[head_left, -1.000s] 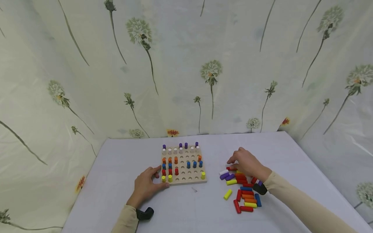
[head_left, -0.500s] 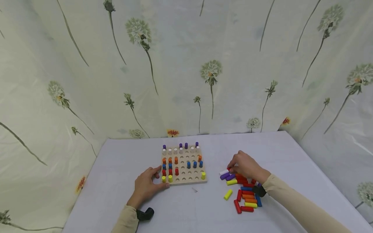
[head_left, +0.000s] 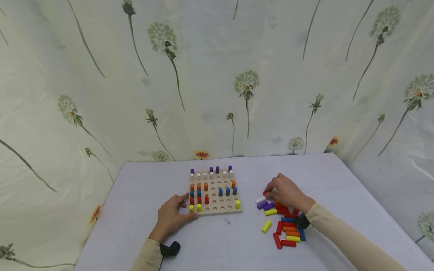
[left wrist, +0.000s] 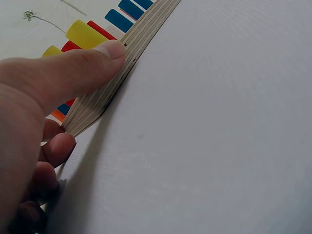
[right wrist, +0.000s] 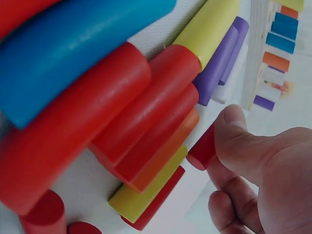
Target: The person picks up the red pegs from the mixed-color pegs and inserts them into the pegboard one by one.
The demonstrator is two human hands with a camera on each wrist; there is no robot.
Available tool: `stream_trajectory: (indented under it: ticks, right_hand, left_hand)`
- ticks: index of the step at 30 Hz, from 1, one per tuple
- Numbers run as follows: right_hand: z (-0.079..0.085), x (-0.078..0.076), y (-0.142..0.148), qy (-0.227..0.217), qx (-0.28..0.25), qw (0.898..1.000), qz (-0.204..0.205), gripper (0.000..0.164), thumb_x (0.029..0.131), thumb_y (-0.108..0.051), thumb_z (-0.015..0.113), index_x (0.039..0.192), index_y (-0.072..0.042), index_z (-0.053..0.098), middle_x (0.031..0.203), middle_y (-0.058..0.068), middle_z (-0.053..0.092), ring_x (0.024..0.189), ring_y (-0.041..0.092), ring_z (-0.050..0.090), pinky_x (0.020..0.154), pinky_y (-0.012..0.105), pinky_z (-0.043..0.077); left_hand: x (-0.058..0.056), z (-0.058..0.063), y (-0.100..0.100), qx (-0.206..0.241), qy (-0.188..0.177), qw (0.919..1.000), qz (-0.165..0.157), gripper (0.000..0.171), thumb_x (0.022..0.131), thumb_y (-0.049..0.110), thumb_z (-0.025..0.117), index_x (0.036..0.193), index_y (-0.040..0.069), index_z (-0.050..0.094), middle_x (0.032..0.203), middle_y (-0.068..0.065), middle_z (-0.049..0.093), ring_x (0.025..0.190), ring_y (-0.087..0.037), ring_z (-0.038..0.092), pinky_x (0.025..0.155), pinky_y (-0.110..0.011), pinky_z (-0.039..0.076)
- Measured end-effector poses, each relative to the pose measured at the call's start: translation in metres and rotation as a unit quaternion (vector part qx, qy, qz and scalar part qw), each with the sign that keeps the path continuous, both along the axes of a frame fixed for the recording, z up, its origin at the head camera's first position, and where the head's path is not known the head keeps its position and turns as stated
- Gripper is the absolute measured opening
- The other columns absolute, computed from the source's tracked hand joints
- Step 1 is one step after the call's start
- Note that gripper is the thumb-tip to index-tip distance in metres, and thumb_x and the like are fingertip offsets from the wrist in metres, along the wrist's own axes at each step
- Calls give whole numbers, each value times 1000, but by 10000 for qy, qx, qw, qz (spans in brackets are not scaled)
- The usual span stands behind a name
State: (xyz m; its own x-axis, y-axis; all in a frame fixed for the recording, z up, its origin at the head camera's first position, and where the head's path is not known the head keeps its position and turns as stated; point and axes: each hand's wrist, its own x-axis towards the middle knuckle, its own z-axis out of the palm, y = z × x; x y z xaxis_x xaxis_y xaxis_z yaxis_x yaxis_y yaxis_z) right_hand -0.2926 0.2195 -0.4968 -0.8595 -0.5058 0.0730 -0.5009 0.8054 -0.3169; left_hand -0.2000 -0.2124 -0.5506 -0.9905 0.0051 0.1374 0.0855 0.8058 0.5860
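A wooden pegboard (head_left: 217,210) lies left of the table's middle, with rows of coloured pegs standing in part of its holes. My left hand (head_left: 171,218) holds its near left corner. In the left wrist view the thumb lies on the board's layered edge (left wrist: 131,63), and the curled fingers are around the corner. My right hand (head_left: 288,192) is at the far end of the loose pegs. It pinches a red peg (right wrist: 202,148) between thumb and fingers. Beside it are a white peg (head_left: 260,200) and two purple pegs (head_left: 262,205).
Loose red, blue, orange and yellow pegs lie in a group below the right hand, such as a red peg (head_left: 277,241). One yellow peg (head_left: 266,226) lies a little apart on the white tabletop (head_left: 230,248). A floral curtain (head_left: 210,94) hangs behind the table.
My right hand has come down on the far end of the loose pegs and taken a red peg between thumb and fingers. The left hand stays on the pegboard.
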Motion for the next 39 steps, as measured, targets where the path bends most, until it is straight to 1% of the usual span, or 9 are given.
stream_trajectory:
  ticks: [6,14,19,21,24,28,31,34,39]
  right_hand:
    - [2,-1,1,230,-159,9996,-102,7,92,-14,83,97,-17,85,90,-4,74,89,19,53,76,32,46]
    - [5,-3,-3,592,-340,9957,-624,10,98,-16,77,106,-11,76,98,4,73,93,24,53,80,38,48]
    - [4,-3,-6,839,-351,9939,-617,16,100,-14,74,114,-8,70,97,6,71,91,24,53,79,37,46]
    - [2,-3,-9,999,-281,9928,-600,20,101,-13,72,120,-8,69,97,7,71,91,26,53,79,38,46]
    - [1,-3,-12,1271,-202,9900,-587,22,102,-12,71,124,-10,70,98,8,71,92,28,55,79,40,46]
    - [3,-2,-18,1491,-398,9861,-616,16,101,-13,72,116,-9,72,96,7,73,90,28,55,76,39,43]
    - [6,0,-22,1441,-717,9844,-710,15,100,-13,73,114,-6,72,94,5,75,89,26,55,78,40,42]
    - [9,3,-27,1372,-909,9832,-795,14,99,-13,74,112,-7,74,95,4,77,90,24,55,80,41,41]
    - [13,8,-36,1639,-960,9795,-670,13,92,-17,84,104,-11,82,94,3,77,89,25,55,78,40,40]
  left_hand:
    - [0,-3,1,-18,100,9999,-49,87,72,59,92,143,16,69,90,12,58,76,-8,46,68,-27,34]
    - [-2,-3,2,7,24,10000,2,87,72,59,93,144,16,68,89,12,57,76,-9,45,68,-28,33]
    - [-3,-3,3,3,9,10000,13,87,72,59,92,144,16,68,89,12,56,76,-9,45,68,-28,33]
    - [-2,-3,3,-11,32,10000,0,87,72,58,93,143,16,68,89,12,57,76,-9,45,68,-28,33]
    - [-1,-2,3,-31,24,10000,21,87,72,58,93,143,16,68,89,11,57,76,-9,45,68,-28,33]
    - [-1,-1,3,-54,32,10000,48,87,72,58,93,143,15,68,89,11,57,76,-9,45,68,-28,32]
    - [0,-1,3,-46,26,10000,41,87,71,57,93,143,15,69,89,11,57,76,-10,45,68,-28,33]
    - [0,0,4,-18,-33,10000,35,87,72,57,93,143,15,68,89,11,57,77,-10,45,69,-28,33]
    - [0,1,3,26,-96,9999,71,88,71,58,93,144,16,68,90,11,57,77,-10,46,69,-29,33]
